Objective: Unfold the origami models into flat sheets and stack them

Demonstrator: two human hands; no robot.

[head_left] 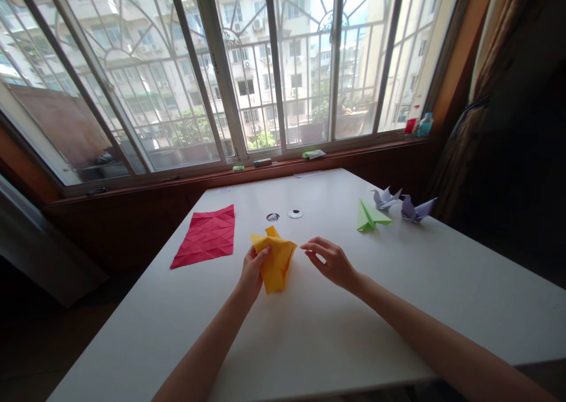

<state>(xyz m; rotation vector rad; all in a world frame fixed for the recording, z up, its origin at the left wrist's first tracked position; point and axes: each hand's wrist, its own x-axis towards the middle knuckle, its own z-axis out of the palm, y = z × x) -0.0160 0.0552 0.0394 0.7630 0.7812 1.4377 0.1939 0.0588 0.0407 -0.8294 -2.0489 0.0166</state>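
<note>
Yellow paper (276,263) sits pinched in our left hand (251,272) above the tabletop (354,319); our right hand (331,262) hovers just beside it, fingers loosely curled, holding nothing.

One yellow folded paper (275,260), one red creased sheet (206,236), one green paper plane (370,216), two pale purple origami birds (385,198) (416,208), and two hands (252,270) (331,262) are here.

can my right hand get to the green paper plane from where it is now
Probably yes. The right hand is free, just right of the yellow paper, and only bare table lies between it and the green plane.
</note>
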